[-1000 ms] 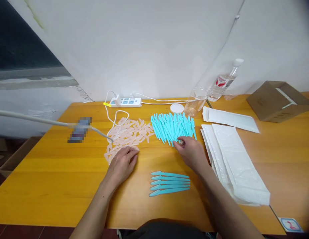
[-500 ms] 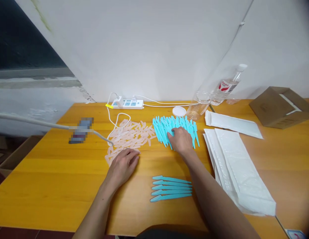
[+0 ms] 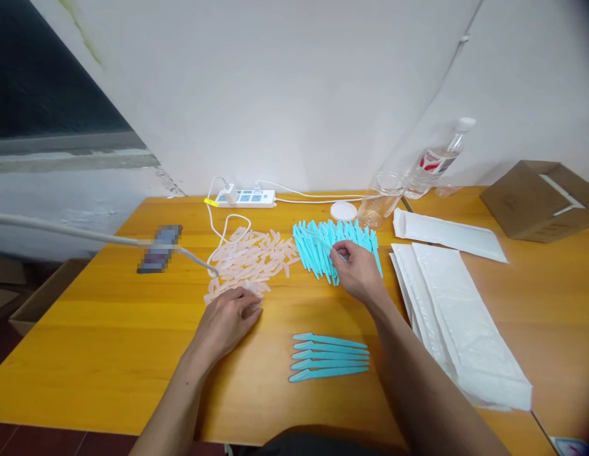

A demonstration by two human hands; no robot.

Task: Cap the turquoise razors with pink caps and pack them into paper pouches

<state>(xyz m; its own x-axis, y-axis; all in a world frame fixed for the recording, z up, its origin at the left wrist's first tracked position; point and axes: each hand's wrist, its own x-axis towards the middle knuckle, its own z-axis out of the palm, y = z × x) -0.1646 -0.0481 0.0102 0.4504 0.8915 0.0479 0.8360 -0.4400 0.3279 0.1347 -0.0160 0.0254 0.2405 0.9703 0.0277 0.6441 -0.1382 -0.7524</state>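
Dark phone on table, ten o'clock from left hand. Left hand bent at near edge of pale pink pieces, which spread toward twelve o'clock; fingertips partly hidden, cannot tell if something is pinched. Five turquoise sticks in row, seven o'clock from right hand. Turquoise heap, eleven o'clock. Right hand grips one stick between thumb and fingers, above heap. White padded envelopes, four o'clock; carton, two o'clock.

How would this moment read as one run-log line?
Left hand: at pink pile, grip unclear | Right hand: pinching blue stick above blue pile | Row of blue sticks: on table
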